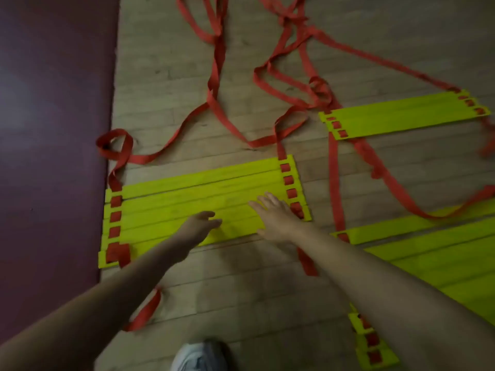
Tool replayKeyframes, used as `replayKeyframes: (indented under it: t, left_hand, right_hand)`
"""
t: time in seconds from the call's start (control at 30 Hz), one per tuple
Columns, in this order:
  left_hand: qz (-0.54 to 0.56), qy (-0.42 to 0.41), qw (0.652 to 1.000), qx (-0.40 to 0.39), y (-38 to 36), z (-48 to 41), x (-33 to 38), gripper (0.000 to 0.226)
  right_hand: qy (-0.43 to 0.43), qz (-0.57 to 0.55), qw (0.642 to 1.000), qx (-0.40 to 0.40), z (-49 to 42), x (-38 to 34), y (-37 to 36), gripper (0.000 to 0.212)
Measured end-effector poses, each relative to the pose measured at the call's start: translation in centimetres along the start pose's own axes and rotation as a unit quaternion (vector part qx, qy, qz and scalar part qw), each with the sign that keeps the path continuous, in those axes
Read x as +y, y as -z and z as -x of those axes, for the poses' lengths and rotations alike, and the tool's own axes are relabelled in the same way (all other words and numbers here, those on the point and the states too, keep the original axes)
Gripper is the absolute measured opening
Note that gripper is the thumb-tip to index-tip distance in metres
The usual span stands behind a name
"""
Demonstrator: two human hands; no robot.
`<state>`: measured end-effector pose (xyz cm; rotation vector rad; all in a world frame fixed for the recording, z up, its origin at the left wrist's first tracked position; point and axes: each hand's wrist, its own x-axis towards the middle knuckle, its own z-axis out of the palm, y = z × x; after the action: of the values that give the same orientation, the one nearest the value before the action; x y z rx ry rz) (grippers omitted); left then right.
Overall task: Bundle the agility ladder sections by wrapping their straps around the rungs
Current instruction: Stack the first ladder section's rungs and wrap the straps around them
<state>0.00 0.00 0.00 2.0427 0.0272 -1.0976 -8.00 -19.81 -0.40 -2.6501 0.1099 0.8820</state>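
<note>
View downward from my head. At 6 o'clock, nearest me, the toe of my pale shoe [199,356] stands on the wooden floor [241,303]. At 7 o'clock a loose strap end [146,311] lies on the boards. At 4 o'clock a spread of yellow rungs [442,258] runs beneath my right forearm, with a small pile of rung ends [372,346] at 5 o'clock.

At centre is the main rung stack [187,199]: yellow slats lying flat side by side, with red strap showing through the slots at both ends. My left grip [199,223] is over the stack's near edge, fingers loosely extended and apart, clamped on nothing; I cannot tell whether it touches the slats. My right grip [273,218], at 3 o'clock from the left one, is palm down with fingers spread over the slats near the stack's right end, holding nothing.

At 9 o'clock a dark purple mat [53,129] lies just beside the stack's left end, and a strap loop [115,145] rests at its edge. Toward 12 o'clock the red straps [214,84] trail in loose tangles across the floor. At 2 o'clock, well apart, lies a second rung stack [401,115]
</note>
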Motion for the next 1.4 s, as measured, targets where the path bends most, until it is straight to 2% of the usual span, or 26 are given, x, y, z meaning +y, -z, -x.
replayKeyframes:
  t: [0.07,0.2,0.3,0.37,0.43,0.47,0.53,0.6,0.67,0.73,0.77,0.8,0.87,0.93,1.0,1.13,1.23,1.33,1.4]
  left_hand:
    - [-0.069,-0.04,0.996,0.03,-0.2,-0.2,-1.5,0.05]
    - [-0.25,-0.121,0.96,0.045,-1.2,-1.3,-4.6,0.058]
    - [-0.254,-0.131,0.956,0.062,-1.2,-1.2,-4.9,0.054]
    - [-0.241,-0.136,0.959,0.068,-1.2,-0.7,-4.8,0.051]
    - [-0.229,-0.136,0.961,0.075,-1.3,-0.1,-4.9,0.05]
    - [-0.225,-0.135,0.962,0.079,-1.4,0.3,-4.9,0.05]
    - [-0.211,-0.132,0.963,0.099,-2.0,1.2,-5.1,0.049]
    - [-0.179,-0.141,0.961,0.155,-2.5,2.2,-5.4,0.045]
    - [-0.118,-0.135,0.953,0.244,-3.3,3.1,-5.4,0.039]
    - [-0.008,-0.056,0.949,0.31,-4.2,3.5,-4.8,0.038]
    - [0.065,-0.007,0.947,0.315,-4.6,3.4,-4.4,0.04]
    - [0.159,0.036,0.942,0.293,-5.1,3.2,-4.0,0.042]
    - [0.374,0.076,0.903,0.196,-6.0,2.5,-3.3,0.045]
    - [0.469,0.082,0.871,0.124,-6.5,1.9,-2.9,0.043]
    - [0.514,0.091,0.846,0.11,-6.9,1.3,-1.9,0.036]
    - [0.581,0.115,0.801,0.084,-7.6,0.6,0.8,0.043]
    - [0.577,0.148,0.797,0.099,-8.2,0.4,1.9,0.032]
    - [0.563,0.166,0.805,0.088,-8.4,-0.1,2.4,0.01]
    - [0.565,0.174,0.802,0.087,-8.2,-0.4,3.0,0.018]
  right_hand:
    - [-0.004,0.002,1.0,-0.018,-0.9,-0.8,-0.7,0.079]
    - [-0.036,0.078,0.996,-0.01,-1.3,-1.8,-2.3,0.075]
    - [-0.021,0.203,0.977,0.067,-0.7,-2.6,-3.2,0.051]
    - [-0.023,0.257,0.961,0.095,0.2,-3.2,-3.1,0.042]
    - [-0.007,0.221,0.973,0.069,0.6,-3.3,-3.4,0.036]
    - [-0.011,0.208,0.977,0.041,1.0,-3.4,-3.4,0.038]
    - [-0.014,0.189,0.981,0.033,1.6,-3.5,-3.3,0.043]
    - [-0.023,0.169,0.985,0.025,2.3,-3.3,-3.3,0.047]
    - [-0.03,0.144,0.989,0.022,3.1,-3.1,-3.2,0.05]
    - [-0.032,0.139,0.99,0.022,4.0,-2.9,-3.0,0.051]
    - [-0.03,0.136,0.99,0.024,4.4,-2.7,-2.9,0.052]
    - [-0.028,0.131,0.991,0.026,4.7,-2.5,-2.8,0.052]
    - [-0.026,0.123,0.992,0.027,5.5,-2.1,-2.2,0.054]
    - [-0.012,0.127,0.991,0.034,6.2,-1.6,-1.5,0.055]
    - [0.0,0.13,0.991,0.039,6.9,-0.9,-0.9,0.055]
    - [-0.004,0.132,0.99,0.052,7.8,0.5,0.0,0.053]
    - [-0.021,0.12,0.992,0.029,8.3,1.9,0.4,0.047]
    - [-0.012,0.118,0.993,-0.005,8.9,3.7,0.9,0.044]
    - [-0.004,0.111,0.994,-0.003,9.1,4.9,1.2,0.047]
